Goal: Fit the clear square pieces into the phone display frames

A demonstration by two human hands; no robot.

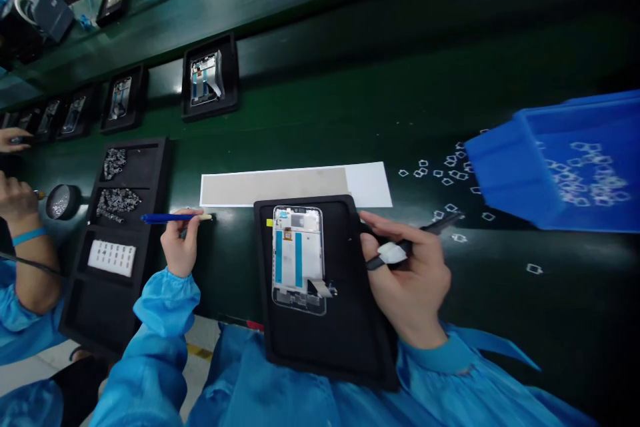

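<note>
My left hand (181,245) is closed around a blue pen-shaped stick (167,218) with a pale tip, held just above or against the green bench. A black tray (320,353) lies in front of me at the bench edge, overhanging towards my body. In it sits an open phone frame (300,257) with blue strips, a yellow tab and a loose flex cable at its lower right. My right hand (413,273) grips black tweezers (435,223) wrapped in white, their points directed right. Its thumb and forefinger are at the tray's right edge.
A pale strip on a white sheet (370,185) lies behind the tray. At right, a blue bin (505,163) holds small white frame-shaped pieces; others lie scattered beside it. A compartmented black tray (107,293) of small parts stands left, near a co-worker's arm (27,240). Trayed phones (206,80) line the back.
</note>
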